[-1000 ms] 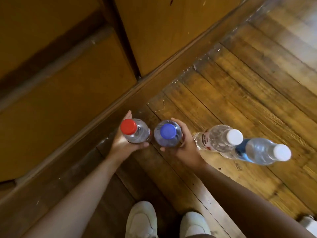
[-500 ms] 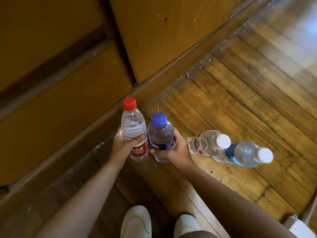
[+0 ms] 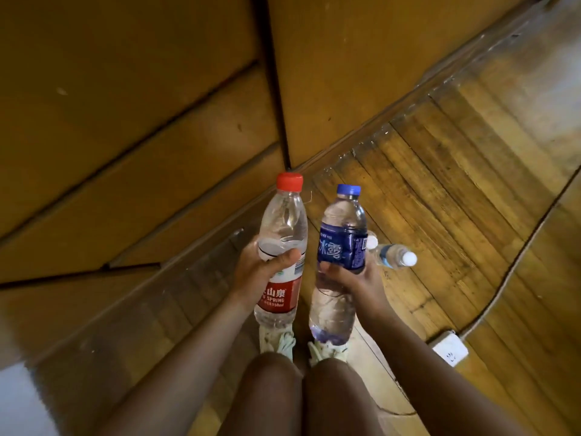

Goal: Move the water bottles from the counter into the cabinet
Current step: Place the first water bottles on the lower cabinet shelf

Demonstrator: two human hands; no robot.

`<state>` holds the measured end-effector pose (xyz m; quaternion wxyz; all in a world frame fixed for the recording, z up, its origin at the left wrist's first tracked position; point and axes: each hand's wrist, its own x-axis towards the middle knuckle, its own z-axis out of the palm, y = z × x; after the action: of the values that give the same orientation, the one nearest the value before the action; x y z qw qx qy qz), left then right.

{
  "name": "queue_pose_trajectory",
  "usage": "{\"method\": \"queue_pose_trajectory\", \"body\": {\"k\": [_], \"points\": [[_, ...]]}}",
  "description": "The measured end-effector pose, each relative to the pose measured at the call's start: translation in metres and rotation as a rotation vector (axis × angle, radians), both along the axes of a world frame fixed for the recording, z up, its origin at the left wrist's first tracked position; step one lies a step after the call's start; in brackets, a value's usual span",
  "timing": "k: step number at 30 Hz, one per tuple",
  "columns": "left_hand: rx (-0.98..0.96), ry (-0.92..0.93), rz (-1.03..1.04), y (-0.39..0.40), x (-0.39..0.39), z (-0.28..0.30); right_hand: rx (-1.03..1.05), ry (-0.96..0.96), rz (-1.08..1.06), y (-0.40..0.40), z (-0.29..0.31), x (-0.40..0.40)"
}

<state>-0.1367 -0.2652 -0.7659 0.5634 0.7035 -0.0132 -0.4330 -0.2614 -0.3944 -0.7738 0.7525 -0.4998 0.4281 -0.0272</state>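
Wooden plank floor [image 3: 456, 190]; white power strip [image 3: 450, 350] lying on it (cable [image 3: 515, 265] trailing away); pale shoes [image 3: 278, 341] below.

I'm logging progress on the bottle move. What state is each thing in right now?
Red-capped bottle: capped, lifted, gripped by left hand.
Blue-capped bottle: capped, lifted, gripped by right hand.
White-capped bottle: capped, standing on the wooden surface, unheld.
Cabinet doors: closed.
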Motion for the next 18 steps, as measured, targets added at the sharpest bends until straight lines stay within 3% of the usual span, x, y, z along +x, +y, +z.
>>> {"method": "queue_pose_trajectory", "body": {"k": [4, 11, 18], "points": [[-0.051, -0.015, 0.034, 0.015, -0.009, 0.118, -0.006, 0.016, 0.03, 0.007, 0.122, -0.011], [-0.135, -0.038, 0.277, 0.055, -0.021, 0.323, 0.01, -0.058, 0.083, 0.022, 0.323, -0.015], [-0.159, -0.186, 0.507, 0.104, -0.034, 0.457, -0.044, -0.174, 0.375, 0.043, 0.452, 0.019]]}}
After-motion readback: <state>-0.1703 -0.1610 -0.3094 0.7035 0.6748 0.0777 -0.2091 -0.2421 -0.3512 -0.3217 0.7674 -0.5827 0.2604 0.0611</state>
